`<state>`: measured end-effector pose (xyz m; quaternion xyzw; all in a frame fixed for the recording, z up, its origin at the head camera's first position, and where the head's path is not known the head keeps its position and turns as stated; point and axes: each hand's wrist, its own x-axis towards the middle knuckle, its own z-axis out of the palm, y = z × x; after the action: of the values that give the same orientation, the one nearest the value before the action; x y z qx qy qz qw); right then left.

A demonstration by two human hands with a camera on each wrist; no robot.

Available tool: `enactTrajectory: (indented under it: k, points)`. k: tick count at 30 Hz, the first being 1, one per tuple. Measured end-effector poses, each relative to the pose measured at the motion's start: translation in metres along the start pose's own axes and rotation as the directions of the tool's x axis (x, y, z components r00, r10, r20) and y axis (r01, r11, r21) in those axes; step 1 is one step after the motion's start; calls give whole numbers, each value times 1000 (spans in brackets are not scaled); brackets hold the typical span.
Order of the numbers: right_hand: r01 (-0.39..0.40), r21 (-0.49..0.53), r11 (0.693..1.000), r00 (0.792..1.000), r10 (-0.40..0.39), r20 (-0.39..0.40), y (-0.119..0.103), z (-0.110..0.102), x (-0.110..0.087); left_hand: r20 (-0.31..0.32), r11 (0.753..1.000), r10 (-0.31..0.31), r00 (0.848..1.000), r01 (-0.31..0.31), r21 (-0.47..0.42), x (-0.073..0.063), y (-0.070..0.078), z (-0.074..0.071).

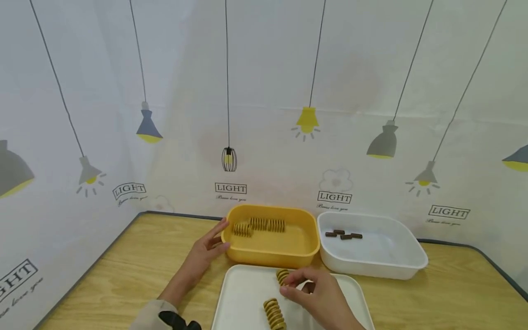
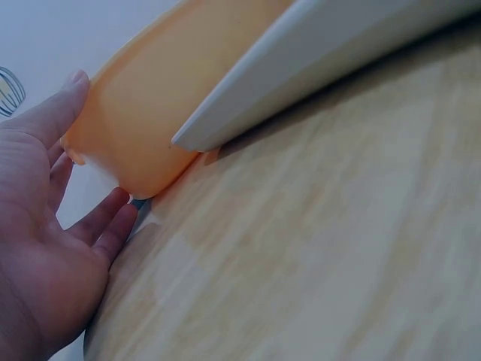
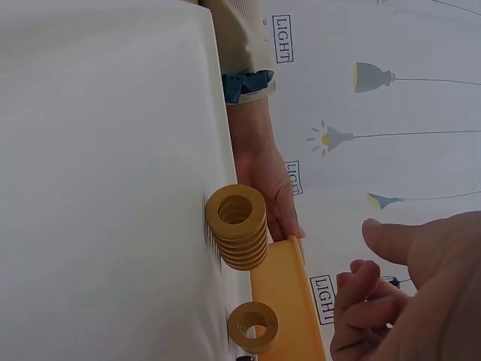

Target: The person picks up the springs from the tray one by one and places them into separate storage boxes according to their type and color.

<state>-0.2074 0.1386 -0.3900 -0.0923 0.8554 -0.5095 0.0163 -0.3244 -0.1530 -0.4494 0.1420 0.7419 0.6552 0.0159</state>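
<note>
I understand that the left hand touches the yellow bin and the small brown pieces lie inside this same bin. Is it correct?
Not quite: the head view shows the small brown pieces in the white bin. The left hand does touch the yellow bin.

Thin black rectangular frames [image 1: 231, 188] are enclosing the word "LIGHT", repeating across the smooth white wall covering [image 1: 272, 68]; beneath, small slanted black script [image 1: 332, 207] is reading "love you" after a first word too blurred to tell.
</note>
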Motion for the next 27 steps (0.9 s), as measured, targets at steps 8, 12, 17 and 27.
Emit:
enactTrajectory:
  k: [8,12,17,27]
  points:
    - [18,8,1000,996,-18,89,4,3,-1,4,1000,10,1000,-10,-4,-1,1,-1]
    - [-1,-31,1000,985,7,174,5,4,0,9,1000,8,1000,-8,-3,-1,1,0]
    - [-29,-54,998,962,43,270,4,6,2,7,1000,8,1000,-8,-10,-2,1,0]
    - [2,-58,998,942,17,334,8,9,2,10,999,9,1000,-8,-36,-1,0,0]
